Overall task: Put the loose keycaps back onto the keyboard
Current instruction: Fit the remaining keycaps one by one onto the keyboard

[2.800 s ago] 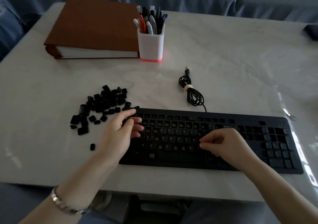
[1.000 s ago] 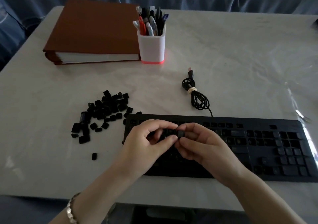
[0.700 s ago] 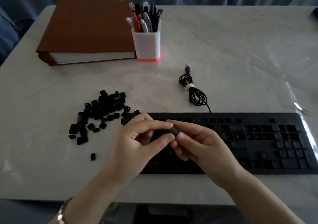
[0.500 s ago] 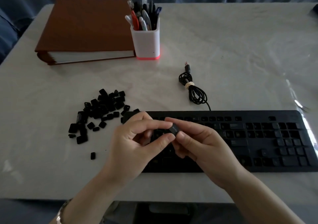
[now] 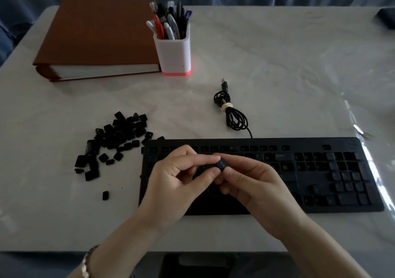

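Both hands meeting above keyboard: left hand & right hand pinching one keycap btwn fingertips. Keycap pile lying on counter just left of keyboard. Binder, pen cup, coiled cable sitting behind.

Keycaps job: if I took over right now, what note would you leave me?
Left hand and right hand: both pinch one keycap between their fingers, held above the keyboard's left half.
Loose keycaps: piled on the table left of the keyboard, one stray keycap nearer you.
Done: the right side looks mostly filled; too dark to be sure.
Left: seat the held cap, then work through the pile.
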`<state>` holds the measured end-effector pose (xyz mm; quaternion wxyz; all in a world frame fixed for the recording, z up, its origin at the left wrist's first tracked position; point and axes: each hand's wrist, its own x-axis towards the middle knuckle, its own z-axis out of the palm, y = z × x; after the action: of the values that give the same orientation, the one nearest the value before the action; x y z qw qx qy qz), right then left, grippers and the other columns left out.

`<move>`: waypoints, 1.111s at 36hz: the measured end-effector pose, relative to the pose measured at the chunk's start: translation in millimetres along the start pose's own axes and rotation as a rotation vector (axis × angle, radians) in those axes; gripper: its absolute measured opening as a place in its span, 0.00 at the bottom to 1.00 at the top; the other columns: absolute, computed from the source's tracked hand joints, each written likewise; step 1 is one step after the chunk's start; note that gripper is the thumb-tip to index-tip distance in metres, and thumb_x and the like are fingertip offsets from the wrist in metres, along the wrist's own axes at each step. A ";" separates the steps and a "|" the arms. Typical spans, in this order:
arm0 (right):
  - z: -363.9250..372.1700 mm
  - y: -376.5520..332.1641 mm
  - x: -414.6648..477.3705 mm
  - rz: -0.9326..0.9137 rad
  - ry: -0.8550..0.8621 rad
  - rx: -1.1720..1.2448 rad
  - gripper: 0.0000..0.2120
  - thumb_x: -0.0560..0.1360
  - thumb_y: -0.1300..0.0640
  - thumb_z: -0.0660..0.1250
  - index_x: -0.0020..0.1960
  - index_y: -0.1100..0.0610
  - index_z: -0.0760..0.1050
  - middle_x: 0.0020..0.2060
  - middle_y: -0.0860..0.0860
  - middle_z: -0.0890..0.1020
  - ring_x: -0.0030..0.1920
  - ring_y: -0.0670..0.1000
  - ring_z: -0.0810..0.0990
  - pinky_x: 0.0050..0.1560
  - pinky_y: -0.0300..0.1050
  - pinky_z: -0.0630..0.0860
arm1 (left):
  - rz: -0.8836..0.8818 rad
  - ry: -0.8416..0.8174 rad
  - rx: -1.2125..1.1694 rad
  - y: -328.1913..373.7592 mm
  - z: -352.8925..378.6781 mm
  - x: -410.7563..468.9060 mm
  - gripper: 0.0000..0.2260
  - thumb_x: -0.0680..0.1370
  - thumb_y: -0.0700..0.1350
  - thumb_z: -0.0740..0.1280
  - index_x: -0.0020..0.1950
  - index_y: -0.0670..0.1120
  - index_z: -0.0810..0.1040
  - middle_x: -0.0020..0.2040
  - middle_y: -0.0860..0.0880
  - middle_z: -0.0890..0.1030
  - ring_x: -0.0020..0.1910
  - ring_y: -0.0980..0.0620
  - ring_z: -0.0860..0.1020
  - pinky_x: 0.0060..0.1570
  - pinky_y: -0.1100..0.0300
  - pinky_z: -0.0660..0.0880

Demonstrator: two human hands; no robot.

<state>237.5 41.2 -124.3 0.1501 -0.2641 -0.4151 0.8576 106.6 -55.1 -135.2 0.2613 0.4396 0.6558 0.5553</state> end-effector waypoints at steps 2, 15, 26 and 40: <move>-5.7 -3.5 -3.4 0.032 0.076 -0.012 0.11 0.61 0.61 0.70 0.43 0.58 0.84 0.34 0.53 0.82 0.34 0.46 0.80 0.36 0.35 0.77 | -0.022 -0.066 0.035 -2.6 7.8 1.1 0.13 0.70 0.49 0.72 0.53 0.60 0.81 0.36 0.58 0.72 0.34 0.59 0.72 0.36 0.71 0.69; -105.8 -30.4 -34.3 -0.130 0.613 -0.626 0.11 0.69 0.69 0.70 0.45 0.55 0.79 0.33 0.49 0.84 0.34 0.47 0.83 0.39 0.35 0.79 | -0.503 -0.148 -0.076 -6.9 53.3 21.2 0.17 0.80 0.35 0.56 0.56 0.55 0.75 0.40 0.56 0.76 0.30 0.54 0.68 0.34 0.59 0.68; -135.8 -31.5 -24.1 -0.323 0.681 -0.933 0.16 0.71 0.65 0.70 0.44 0.43 0.77 0.36 0.48 0.82 0.34 0.44 0.82 0.43 0.33 0.77 | -0.420 -0.087 -0.029 -10.1 54.7 17.9 0.08 0.76 0.37 0.67 0.50 0.49 0.73 0.45 0.60 0.83 0.34 0.57 0.80 0.33 0.68 0.74; -142.1 -7.4 -6.4 -0.439 0.759 -1.298 0.11 0.66 0.58 0.75 0.48 0.58 0.82 0.36 0.40 0.70 0.43 0.49 0.73 0.46 0.40 0.70 | -0.317 -0.025 0.152 -15.2 45.6 13.7 0.07 0.74 0.39 0.69 0.43 0.50 0.75 0.44 0.62 0.83 0.36 0.60 0.80 0.41 0.72 0.74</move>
<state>325.1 132.6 -189.7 0.2636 -0.4862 -0.7963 0.2452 133.6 -20.5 -159.0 0.3200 0.3562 0.7536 0.4504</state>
